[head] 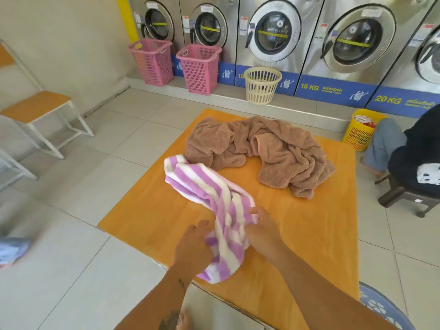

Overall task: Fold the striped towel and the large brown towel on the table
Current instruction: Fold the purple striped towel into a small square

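Note:
A purple-and-white striped towel point(204, 186) lies bunched in a long twist across the near left part of the orange table point(309, 234). My left hand point(192, 246) grips its near end from the left. My right hand point(262, 231) grips the same end from the right, fingers curled into the cloth. The large brown towel point(269, 151) sits crumpled in a heap at the far side of the table, its left edge touching the striped towel's far end.
Washing machines point(273, 32) line the back wall, with two pink baskets point(198, 67), a cream basket point(261, 85) and a yellow basket point(360, 129) on the floor. A person sits on a stool point(404, 194) at the right. An orange-seated chair point(35, 106) stands left. A blue basket rim point(381, 308) is near right.

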`<action>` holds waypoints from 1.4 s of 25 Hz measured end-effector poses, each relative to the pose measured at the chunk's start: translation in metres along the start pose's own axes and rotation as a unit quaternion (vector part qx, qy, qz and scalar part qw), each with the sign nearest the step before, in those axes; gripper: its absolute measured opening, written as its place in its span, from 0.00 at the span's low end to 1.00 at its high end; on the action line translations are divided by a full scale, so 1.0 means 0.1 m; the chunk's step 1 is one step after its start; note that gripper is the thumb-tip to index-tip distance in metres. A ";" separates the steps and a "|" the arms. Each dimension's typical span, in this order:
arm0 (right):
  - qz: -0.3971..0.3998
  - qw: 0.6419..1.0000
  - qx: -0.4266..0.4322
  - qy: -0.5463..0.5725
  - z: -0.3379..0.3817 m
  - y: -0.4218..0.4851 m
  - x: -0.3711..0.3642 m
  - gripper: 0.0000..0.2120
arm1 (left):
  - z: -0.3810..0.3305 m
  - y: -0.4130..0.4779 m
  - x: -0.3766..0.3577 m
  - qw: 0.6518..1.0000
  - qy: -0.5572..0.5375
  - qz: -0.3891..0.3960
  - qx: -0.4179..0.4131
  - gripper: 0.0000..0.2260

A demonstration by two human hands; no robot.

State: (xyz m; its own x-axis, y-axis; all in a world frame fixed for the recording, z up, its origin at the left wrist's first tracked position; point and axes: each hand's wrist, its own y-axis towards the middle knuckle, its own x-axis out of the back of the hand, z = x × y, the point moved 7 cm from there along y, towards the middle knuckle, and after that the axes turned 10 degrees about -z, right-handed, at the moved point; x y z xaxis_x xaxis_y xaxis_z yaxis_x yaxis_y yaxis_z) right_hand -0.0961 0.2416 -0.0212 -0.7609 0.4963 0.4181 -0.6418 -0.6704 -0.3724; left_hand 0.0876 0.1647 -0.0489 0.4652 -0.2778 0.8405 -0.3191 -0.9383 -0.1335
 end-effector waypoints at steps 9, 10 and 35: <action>-0.079 0.921 0.013 -0.380 -0.26 0.01 0.75 0.15 | 0.92 -0.27 0.37 0.981 0.106 0.097 0.132 0.14; -0.056 0.920 0.007 -0.388 -0.33 -0.05 0.65 0.17 | 0.92 -0.29 0.40 0.983 0.104 0.092 0.121 0.14; 0.109 0.991 -0.007 -0.082 0.14 0.77 -0.27 0.19 | -0.42 0.50 -0.24 0.966 -0.209 0.036 0.149 0.37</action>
State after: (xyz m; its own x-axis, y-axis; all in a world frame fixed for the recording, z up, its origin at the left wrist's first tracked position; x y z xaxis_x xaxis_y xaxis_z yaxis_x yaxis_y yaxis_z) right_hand -0.1239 0.1692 -0.0499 -0.8560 0.2435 0.4561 -0.4669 -0.7430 -0.4795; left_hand 0.0254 0.1331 -0.0540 0.7636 -0.3457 0.5454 -0.1403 -0.9133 -0.3825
